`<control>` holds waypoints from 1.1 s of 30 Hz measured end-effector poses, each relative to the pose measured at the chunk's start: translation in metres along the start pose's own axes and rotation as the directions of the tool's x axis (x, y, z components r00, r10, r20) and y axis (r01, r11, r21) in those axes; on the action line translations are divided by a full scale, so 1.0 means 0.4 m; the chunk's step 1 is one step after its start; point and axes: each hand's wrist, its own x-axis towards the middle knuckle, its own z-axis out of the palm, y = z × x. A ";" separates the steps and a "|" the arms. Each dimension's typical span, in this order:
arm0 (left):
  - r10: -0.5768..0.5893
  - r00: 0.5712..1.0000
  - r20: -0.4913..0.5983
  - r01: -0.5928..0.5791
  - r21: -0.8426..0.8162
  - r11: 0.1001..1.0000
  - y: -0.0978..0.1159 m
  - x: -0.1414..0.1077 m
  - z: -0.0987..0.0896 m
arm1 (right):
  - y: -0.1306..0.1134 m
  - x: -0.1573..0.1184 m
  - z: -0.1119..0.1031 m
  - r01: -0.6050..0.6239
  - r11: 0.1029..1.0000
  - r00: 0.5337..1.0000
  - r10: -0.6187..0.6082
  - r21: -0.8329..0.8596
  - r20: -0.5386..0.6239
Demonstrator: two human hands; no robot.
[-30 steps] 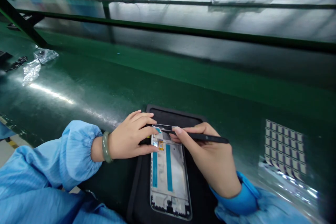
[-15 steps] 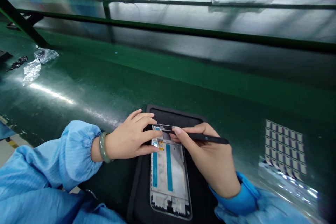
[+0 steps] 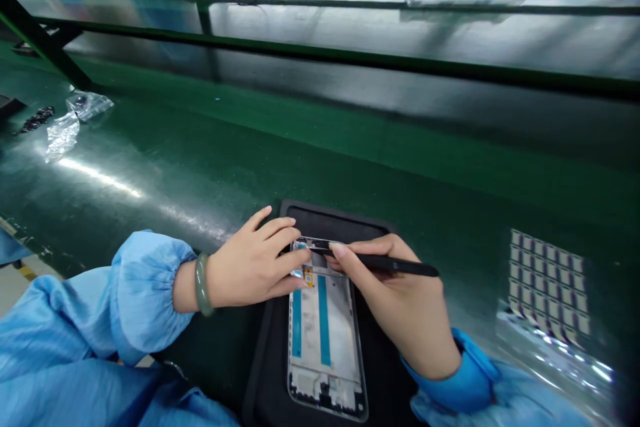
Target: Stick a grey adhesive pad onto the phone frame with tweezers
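Black stylus (image 3: 400,266) pinched in right hand (image 3: 400,307) over phone frame (image 3: 323,333).

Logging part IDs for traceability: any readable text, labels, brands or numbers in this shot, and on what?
None readable.
Phone frame: blue strips and a small orange part, no legible marking.
Sheet of small dark squares: a repeated pattern, too small and blurred to tell whether it bears print.
Black stylus in the right hand: no marking visible.
Black tray: plain.

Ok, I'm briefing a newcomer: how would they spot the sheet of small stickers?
On the green bench, look right of the black tray, beyond the right hand. The sticker sheet lies flat there, the only thing with a grid of small squares.
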 end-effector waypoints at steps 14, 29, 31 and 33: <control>-0.038 0.999 -0.014 0.039 0.021 0.999 0.019 0.000 0.007 | -0.024 0.031 -0.002 -0.057 0.944 0.989 0.097 0.325 -0.110; -0.080 0.997 -0.019 0.079 -0.045 0.996 0.020 -0.009 0.018 | -0.017 0.081 -0.005 0.023 0.971 0.981 -0.067 0.237 0.180; -0.077 0.997 -0.026 0.076 -0.048 0.996 0.020 -0.009 0.019 | -0.015 0.081 -0.006 0.031 0.976 0.981 -0.071 0.213 0.182; -0.075 0.997 -0.032 0.073 -0.049 0.996 0.020 -0.009 0.018 | -0.014 0.081 -0.007 0.033 0.981 0.982 -0.068 0.193 0.178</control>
